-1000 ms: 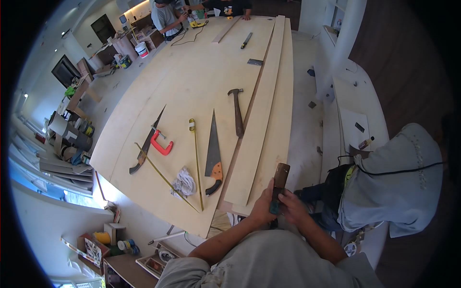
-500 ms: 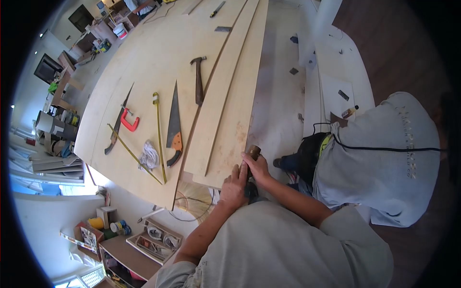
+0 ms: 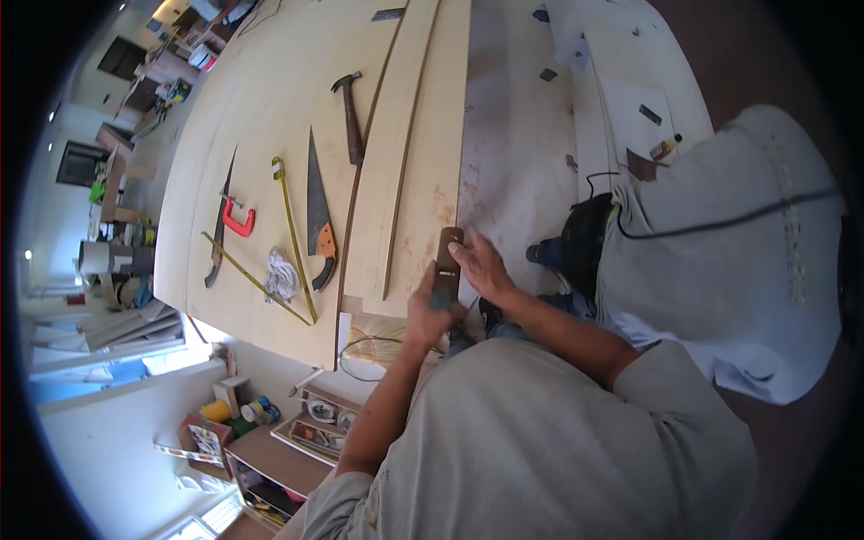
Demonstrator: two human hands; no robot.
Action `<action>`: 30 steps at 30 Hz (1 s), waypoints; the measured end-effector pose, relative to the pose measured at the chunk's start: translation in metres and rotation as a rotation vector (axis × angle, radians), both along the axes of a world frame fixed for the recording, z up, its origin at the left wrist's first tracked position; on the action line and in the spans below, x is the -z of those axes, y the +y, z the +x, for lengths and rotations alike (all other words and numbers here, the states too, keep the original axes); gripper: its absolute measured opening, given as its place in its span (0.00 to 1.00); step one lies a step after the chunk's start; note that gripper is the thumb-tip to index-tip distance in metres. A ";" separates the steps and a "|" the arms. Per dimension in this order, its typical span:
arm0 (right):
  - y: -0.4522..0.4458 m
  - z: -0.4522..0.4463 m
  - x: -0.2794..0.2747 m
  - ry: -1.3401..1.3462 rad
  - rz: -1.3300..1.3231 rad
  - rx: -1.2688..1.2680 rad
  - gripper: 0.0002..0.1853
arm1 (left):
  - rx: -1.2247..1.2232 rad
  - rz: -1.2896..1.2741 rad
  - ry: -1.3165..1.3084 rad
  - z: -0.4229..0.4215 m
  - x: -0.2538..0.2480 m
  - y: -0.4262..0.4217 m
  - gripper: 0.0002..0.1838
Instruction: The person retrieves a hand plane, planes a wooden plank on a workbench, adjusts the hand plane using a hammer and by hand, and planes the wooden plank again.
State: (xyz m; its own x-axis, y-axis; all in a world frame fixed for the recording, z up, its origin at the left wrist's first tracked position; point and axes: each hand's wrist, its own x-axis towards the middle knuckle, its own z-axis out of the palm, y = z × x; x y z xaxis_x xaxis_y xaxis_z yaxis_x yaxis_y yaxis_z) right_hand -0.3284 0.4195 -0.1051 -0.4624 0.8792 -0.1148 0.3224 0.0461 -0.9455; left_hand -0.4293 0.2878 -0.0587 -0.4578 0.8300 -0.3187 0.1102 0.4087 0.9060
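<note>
A hand plane [image 3: 447,255] with a dark brown body lies near the close end of the long board [image 3: 427,193], along the board's right edge. My left hand [image 3: 429,310] is closed around its near end, partly blurred. At its far end my right hand [image 3: 486,268] has its fingers stretched out, with the thumb against the plane's side. Fine shavings or dust mark the board just beyond the plane. A narrow strip of wood [image 3: 402,162] runs alongside to the left.
On the plywood sheet [image 3: 216,171] lie a hammer [image 3: 352,121], a handsaw [image 3: 318,202], a second saw [image 3: 221,229], a red clamp [image 3: 238,219], a yellow folding rule [image 3: 292,225] and a white cord bundle [image 3: 282,274]. A co-worker in a grey shirt [image 3: 711,243] bends close on the right.
My view has shifted, and the tools appear further up and left. My right hand has opened from its grip on the plane's front, fingers now extended; my left still holds the plane.
</note>
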 end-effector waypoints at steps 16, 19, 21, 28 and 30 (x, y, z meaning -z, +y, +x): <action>-0.011 0.024 -0.033 0.465 -0.681 0.240 0.28 | 0.612 0.155 0.340 -0.018 -0.003 0.084 0.46; -0.025 0.029 0.008 0.402 -0.586 0.340 0.27 | 0.889 -0.067 0.045 -0.070 0.008 0.109 0.40; -0.041 0.038 0.034 0.275 -0.639 0.328 0.26 | 0.856 -0.030 0.412 -0.085 -0.007 0.134 0.35; -0.085 0.023 0.055 0.363 -0.795 0.318 0.31 | 1.495 0.303 0.944 -0.070 0.030 0.200 0.14; -0.095 0.021 0.066 0.356 -0.676 0.296 0.34 | 1.786 0.196 1.011 -0.050 0.039 0.186 0.13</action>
